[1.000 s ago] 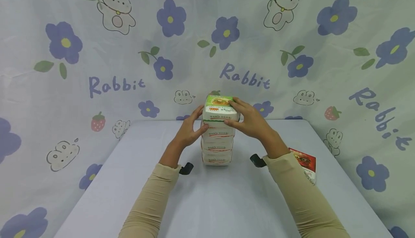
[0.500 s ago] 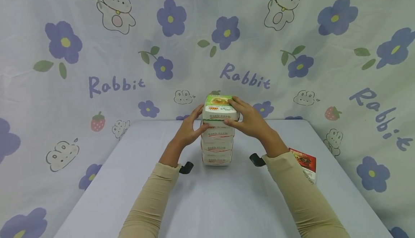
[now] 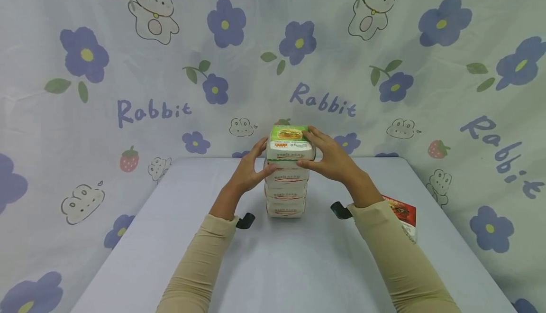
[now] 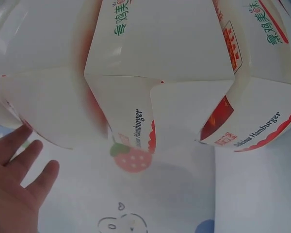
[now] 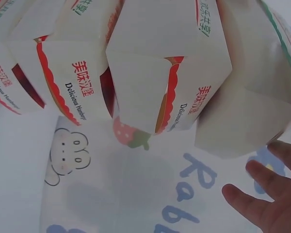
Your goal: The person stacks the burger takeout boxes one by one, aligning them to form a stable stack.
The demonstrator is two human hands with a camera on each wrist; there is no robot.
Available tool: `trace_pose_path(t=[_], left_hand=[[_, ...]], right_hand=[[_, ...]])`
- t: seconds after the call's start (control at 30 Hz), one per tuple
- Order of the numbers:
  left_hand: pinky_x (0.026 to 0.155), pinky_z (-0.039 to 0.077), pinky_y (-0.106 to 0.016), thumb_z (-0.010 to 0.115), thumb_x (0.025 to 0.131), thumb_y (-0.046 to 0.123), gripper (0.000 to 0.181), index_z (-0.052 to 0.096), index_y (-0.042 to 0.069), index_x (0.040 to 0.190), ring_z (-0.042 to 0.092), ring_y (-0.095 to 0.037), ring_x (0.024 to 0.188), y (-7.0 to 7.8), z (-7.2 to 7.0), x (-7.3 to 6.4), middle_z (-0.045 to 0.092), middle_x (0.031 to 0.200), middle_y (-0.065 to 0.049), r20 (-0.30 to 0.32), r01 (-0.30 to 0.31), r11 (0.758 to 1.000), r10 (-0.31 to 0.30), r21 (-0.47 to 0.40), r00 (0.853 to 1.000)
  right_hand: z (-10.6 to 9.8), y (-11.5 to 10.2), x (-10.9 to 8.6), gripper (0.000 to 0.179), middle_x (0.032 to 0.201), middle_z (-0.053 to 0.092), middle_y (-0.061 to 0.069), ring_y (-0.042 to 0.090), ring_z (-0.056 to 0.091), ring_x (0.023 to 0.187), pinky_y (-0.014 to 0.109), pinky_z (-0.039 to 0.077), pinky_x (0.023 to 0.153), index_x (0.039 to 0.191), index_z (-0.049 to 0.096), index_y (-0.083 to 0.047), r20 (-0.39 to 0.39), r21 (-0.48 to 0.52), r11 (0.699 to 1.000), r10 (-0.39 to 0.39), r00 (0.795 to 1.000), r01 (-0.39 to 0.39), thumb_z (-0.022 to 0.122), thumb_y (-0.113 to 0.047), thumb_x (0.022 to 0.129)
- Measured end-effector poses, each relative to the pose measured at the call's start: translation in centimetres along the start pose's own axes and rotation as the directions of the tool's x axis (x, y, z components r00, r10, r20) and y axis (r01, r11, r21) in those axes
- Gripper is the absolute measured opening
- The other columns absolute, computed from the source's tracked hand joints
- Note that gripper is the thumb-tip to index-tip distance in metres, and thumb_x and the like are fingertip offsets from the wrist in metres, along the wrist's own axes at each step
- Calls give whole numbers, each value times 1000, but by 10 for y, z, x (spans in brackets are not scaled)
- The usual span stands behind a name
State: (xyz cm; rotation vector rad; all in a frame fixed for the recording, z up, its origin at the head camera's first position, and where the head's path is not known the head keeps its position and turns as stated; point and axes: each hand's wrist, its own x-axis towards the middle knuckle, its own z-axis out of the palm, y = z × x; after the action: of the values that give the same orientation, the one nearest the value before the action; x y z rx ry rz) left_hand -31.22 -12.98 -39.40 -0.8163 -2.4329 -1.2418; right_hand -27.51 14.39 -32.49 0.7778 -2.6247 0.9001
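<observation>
A stack of white paper hamburger boxes rises from the table in the head view. On top sits a hamburger box with a green lid, which both hands hold from either side. My left hand has its thumb at the lower front corner and its fingers along the left side. The right hand sets its thumb at the front right edge, with fingertips on the lid's right part. Both wrist views show spread fingers beside the top box, the left hand and the right hand.
A red and white hamburger box lies at the right, partly hidden behind the right sleeve. Behind the white table hangs a curtain with rabbits and purple flowers. Black wrist mounts stick out inward from the sleeves.
The right hand has shifted very slightly to the right. Otherwise the hands and the stack keep nearly the same place.
</observation>
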Motion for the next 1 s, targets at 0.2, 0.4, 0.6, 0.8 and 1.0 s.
trace_pose_path(t=[0.2, 0.4, 0.6, 0.8, 1.0], left_hand=[[103, 28, -69, 57, 82, 71, 94, 19, 29, 156, 36, -34, 137, -1, -1, -1, 36, 154, -3, -1, 10, 1000, -10, 16, 1000], [108, 27, -61, 56, 83, 70, 91, 22, 28, 156, 32, -28, 140, -1, -3, -5, 31, 156, 4, -33, -10, 999, 11, 45, 999], [113, 25, -51, 54, 85, 70, 90, 25, 23, 155, 24, -19, 144, 2, -2, -10, 27, 158, 1, -107, -67, 994, 75, 82, 991], [114, 23, -49, 56, 85, 68, 89, 27, 19, 155, 23, -19, 144, 7, -5, -10, 29, 157, 1, -134, -139, 987, 150, 87, 980], [112, 25, -53, 56, 84, 70, 92, 26, 20, 155, 27, -21, 143, 8, -5, -7, 28, 157, 3, -126, -144, 987, 151, 66, 980]], right_hand=[[0, 5, -1, 91, 161, 18, 3, 31, 19, 145, 61, 26, 109, 154, 30, -21, -2, 16, 1000, -8, 1000, 9, 71, -58, 81], [-5, 18, -12, 92, 161, 17, 0, 29, 17, 146, 64, 16, 110, 155, 27, -22, -11, -3, 1000, 11, 1000, -11, 70, -57, 83], [-12, 44, -36, 84, 160, 22, -2, 30, 22, 144, 59, 22, 111, 154, 30, -22, -47, -10, 998, 63, 997, -64, 72, -47, 86], [-17, 72, -58, 78, 157, 28, -2, 30, 28, 142, 57, 27, 110, 153, 34, -23, -82, -26, 995, 99, 992, -101, 71, -45, 88], [-24, 88, -77, 75, 157, 30, 3, 42, 43, 130, 61, 35, 102, 153, 34, -22, -72, -31, 986, 159, 985, -162, 68, -45, 90]])
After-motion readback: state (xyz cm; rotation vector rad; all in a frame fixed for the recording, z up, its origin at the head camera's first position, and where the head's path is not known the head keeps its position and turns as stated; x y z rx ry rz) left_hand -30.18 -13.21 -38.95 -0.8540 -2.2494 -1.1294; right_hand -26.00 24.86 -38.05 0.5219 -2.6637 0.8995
